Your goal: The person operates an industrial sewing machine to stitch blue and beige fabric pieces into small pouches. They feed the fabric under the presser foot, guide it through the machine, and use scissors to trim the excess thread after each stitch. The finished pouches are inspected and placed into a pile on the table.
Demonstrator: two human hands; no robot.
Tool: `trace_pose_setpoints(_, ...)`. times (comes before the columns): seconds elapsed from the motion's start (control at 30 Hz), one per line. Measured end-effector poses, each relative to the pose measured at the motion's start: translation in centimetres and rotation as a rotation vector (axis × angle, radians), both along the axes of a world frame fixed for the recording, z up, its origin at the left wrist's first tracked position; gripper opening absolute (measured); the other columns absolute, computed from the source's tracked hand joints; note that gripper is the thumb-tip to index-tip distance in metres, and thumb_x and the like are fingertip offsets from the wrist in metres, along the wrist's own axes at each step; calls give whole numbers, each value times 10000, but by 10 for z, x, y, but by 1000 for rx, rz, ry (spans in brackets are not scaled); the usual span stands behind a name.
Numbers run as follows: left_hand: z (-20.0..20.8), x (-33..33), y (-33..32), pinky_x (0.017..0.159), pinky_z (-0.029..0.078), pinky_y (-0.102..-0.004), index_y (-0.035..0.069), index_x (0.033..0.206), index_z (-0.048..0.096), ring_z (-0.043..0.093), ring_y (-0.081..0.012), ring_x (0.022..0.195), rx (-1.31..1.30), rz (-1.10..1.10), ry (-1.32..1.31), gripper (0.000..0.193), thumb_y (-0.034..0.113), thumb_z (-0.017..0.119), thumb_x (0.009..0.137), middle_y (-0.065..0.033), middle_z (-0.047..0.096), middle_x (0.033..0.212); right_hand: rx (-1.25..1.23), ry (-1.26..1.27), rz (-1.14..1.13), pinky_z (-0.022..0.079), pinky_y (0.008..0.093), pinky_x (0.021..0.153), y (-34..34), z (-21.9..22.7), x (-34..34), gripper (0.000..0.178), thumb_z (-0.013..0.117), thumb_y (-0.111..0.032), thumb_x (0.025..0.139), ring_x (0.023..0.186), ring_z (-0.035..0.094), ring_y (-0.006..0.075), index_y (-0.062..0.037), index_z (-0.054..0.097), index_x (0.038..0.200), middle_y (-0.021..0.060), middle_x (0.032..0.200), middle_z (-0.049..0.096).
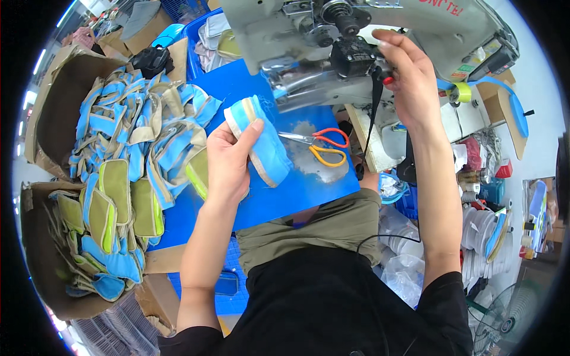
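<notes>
A folded blue fabric strip with beige edging (270, 145) is gripped in my left hand (228, 157), thumb on top, above the blue work surface (237, 207). Beside the strip lie scissors (314, 142), one handle loop red and the other yellow-orange, blades toward the fabric. My right hand (409, 74) is raised at the sewing machine's head (356, 56), fingers loosely bent and apart, near a red button (388, 80) and a black strap (376, 107). Whether the fingertips touch the machine cannot be made out.
Heaped at left are blue-and-beige fabric strips (127, 113) and green pouch-like pieces (116, 184), spilling over cardboard boxes (50, 249). A blue crate (196, 47) stands behind. Thread spools (475, 228) and a fan (504, 320) occupy the right. Blue binding tape (516, 110) hangs by the machine.
</notes>
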State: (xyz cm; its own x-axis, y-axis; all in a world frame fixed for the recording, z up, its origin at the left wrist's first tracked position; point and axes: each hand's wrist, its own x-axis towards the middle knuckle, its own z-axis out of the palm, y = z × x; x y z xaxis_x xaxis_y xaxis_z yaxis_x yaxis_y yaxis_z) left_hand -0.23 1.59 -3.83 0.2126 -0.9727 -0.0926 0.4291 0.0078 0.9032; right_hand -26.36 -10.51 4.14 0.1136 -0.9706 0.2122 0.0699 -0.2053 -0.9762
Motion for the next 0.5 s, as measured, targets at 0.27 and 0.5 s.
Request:
trace_pose_setpoints(0.27, 8, 4, -7, 699, 571, -263, 0, 1103, 685, 684, -89, 780, 3, 8, 9, 172, 68, 710, 947, -48, 730, 940, -35, -49, -121, 303, 189, 525, -46, -9, -19, 300, 695, -181, 946, 638, 420, 6, -23, 624, 1191, -50, 884, 607)
trace_pose_setpoints(0.5, 2, 15, -7, 682, 579, -257, -5, 1096, 690, 697, -95, 773, -27, 15, 20, 176, 66, 719, 938, -58, 740, 947, -288, 199, -538, 334, 192, 549, 33, -22, 2, 296, 671, -251, 998, 627, 442, 31, -15, 630, 1170, -62, 794, 572)
